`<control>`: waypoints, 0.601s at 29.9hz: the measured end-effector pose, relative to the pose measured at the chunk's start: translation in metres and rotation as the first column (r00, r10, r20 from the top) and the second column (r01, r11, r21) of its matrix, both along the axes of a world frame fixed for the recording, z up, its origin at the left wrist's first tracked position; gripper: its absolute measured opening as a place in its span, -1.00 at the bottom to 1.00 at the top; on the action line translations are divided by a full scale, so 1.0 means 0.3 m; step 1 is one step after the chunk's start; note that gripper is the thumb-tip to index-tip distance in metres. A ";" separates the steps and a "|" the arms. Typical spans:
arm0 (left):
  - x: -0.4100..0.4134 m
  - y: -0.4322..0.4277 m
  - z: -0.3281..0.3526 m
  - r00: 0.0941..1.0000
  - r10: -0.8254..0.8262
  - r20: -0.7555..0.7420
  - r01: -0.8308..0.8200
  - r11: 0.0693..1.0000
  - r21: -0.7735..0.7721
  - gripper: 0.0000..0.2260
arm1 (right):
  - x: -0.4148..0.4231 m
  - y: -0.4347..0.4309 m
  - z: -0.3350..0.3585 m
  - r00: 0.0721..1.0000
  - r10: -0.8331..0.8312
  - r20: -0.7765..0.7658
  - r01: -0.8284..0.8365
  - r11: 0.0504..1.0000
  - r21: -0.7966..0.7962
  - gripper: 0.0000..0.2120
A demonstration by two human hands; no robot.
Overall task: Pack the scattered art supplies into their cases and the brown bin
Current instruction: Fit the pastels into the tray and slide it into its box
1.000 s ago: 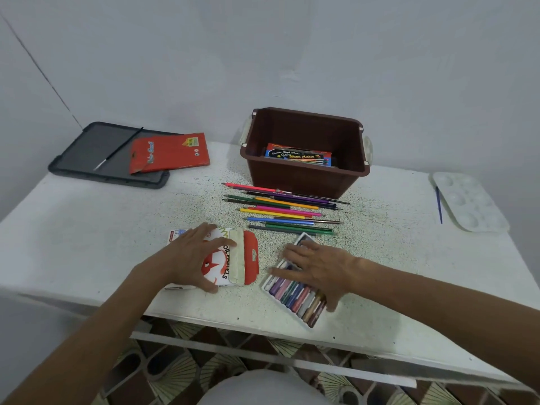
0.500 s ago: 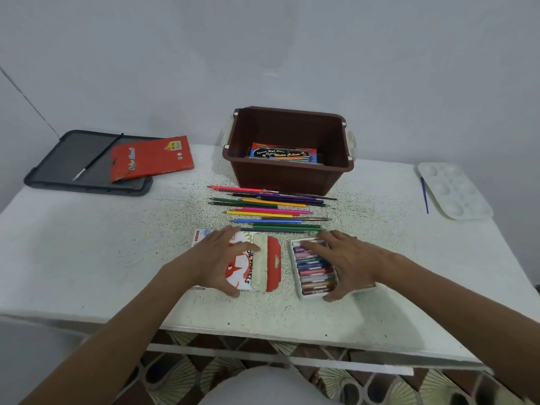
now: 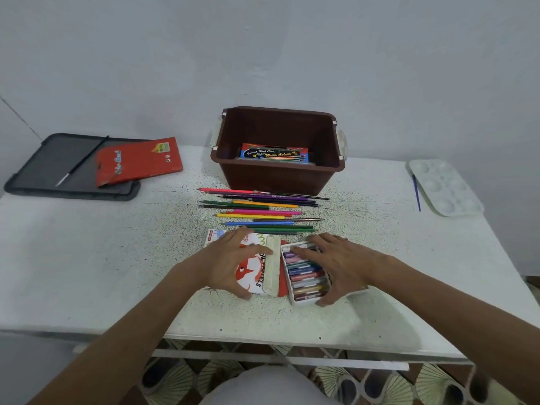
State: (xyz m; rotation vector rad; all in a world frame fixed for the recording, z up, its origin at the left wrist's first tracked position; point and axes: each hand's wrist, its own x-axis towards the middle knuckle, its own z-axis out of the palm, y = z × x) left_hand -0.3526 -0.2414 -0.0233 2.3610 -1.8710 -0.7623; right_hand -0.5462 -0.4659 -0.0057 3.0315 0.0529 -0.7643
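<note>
An oil pastel box (image 3: 257,273) with a red and white cover lies near the table's front edge, and my left hand (image 3: 230,260) grips it across its width. Right beside it sits a white tray of pastels (image 3: 305,274), which my right hand (image 3: 340,266) holds from the right side, fingers at its far end and thumb at its near end. The tray's left edge touches the box's open flap. Several colored pencils (image 3: 263,211) lie in a row behind them. The brown bin (image 3: 277,173) stands further back with a watercolor box (image 3: 274,154) inside.
A dark lid (image 3: 58,168) at the back left carries a thin brush (image 3: 81,160) and a red pencil case (image 3: 138,160). A white palette (image 3: 444,187) and a blue brush (image 3: 416,192) lie at the back right. The table's front edge is close to my arms.
My right hand has turned the pastel tray from a slant to straight and slid it left against the box. My left hand has stayed on the box.
</note>
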 end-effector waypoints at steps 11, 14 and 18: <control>-0.026 -0.028 -0.004 1.000 -0.010 0.001 0.010 1.000 0.003 -0.15 | 0.029 0.012 -0.025 0.987 -0.059 0.151 0.048 0.996 0.072 -0.02; -0.023 -0.028 0.002 1.000 0.004 -0.025 -0.004 1.000 -0.014 -0.14 | 0.029 0.029 -0.034 0.974 -0.080 0.211 0.068 0.995 0.067 -0.01; -0.031 -0.043 -0.004 1.000 0.010 -0.017 -0.011 0.999 -0.043 -0.13 | 0.041 0.068 -0.047 0.960 -0.104 0.262 0.087 0.993 0.076 0.00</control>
